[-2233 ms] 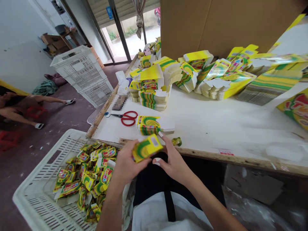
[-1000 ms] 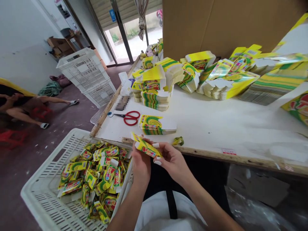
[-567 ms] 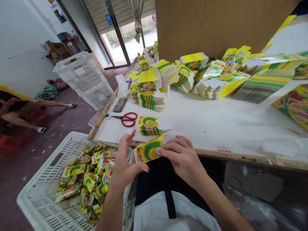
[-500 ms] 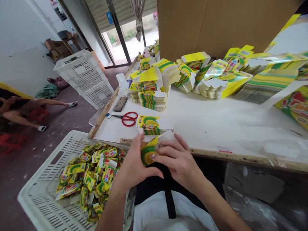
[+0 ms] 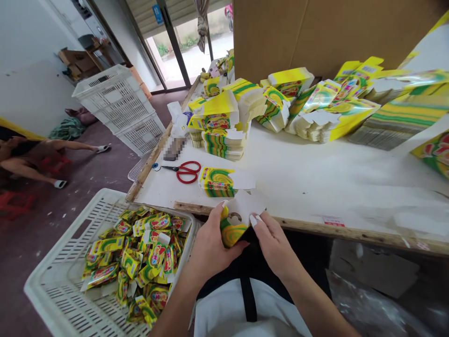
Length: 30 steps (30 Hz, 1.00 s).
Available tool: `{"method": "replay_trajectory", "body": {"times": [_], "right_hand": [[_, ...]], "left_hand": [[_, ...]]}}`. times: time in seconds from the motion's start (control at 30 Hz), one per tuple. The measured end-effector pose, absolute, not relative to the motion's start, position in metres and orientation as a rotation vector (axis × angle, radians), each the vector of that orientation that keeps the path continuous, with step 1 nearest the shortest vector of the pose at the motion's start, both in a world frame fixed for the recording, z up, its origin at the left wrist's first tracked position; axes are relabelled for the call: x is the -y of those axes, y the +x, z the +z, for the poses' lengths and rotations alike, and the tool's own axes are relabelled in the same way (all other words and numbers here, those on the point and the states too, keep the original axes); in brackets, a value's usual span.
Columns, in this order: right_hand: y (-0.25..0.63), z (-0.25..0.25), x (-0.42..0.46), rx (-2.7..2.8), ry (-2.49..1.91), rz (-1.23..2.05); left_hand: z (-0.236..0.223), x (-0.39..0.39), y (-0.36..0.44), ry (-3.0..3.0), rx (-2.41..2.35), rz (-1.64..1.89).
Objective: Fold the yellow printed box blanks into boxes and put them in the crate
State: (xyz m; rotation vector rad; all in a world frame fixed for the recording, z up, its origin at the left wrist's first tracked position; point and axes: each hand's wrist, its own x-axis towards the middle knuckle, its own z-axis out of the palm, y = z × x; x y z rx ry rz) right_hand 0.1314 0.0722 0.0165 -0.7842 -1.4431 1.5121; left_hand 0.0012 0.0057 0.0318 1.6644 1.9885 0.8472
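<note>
Between my hands, at the table's front edge, is a yellow and green printed carton (image 5: pixel 232 234) with white flaps. My left hand (image 5: pixel 214 243) grips its left side, thumb underneath and fingers along the far side. With fingers bent, my right hand (image 5: pixel 273 241) pinches a white flap at the right. The carton's end stands open toward me and shows a cut-out hole. Just beyond it lies a small stack of flat cartons (image 5: pixel 217 182). Red-handled scissors (image 5: pixel 187 172) rest to the left of that stack.
A white plastic crate (image 5: pixel 66 262) at lower left holds many small folded cartons. Stacks of flat cartons (image 5: pixel 224 145) line the table's back, before a large cardboard sheet (image 5: pixel 315 37). White crates (image 5: pixel 119 107) stand on the floor; a person (image 5: pixel 31 157) sits at far left.
The carton has been squeezed from flatter to opened out, its white end now facing up. My right hand has shifted from across its top to the flap at its right.
</note>
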Motion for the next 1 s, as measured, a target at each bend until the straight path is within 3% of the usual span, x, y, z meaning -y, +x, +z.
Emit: {"method": "replay_trajectory", "body": {"times": [0.17, 0.37, 0.57, 0.7, 1.0], "right_hand": [[0.128, 0.009, -0.074, 1.345, -0.875, 1.594], [0.130, 0.005, -0.072, 1.229, -0.654, 1.940], [0.139, 0.005, -0.062, 1.908, -0.544, 1.416], [0.143, -0.008, -0.068, 1.919, -0.593, 1.128], [0.163, -0.002, -0.098, 2.198, -0.417, 1.173]], "left_hand": [[0.026, -0.004, 0.005, 1.813, -1.812, 0.951], [0.021, -0.002, 0.011, 1.853, -1.782, 1.053], [0.019, -0.007, 0.007, 1.813, -1.708, 0.932], [0.015, -0.006, 0.004, 1.731, -1.892, 0.914], [0.036, -0.001, -0.018, 1.600, -1.896, 0.891]]}}
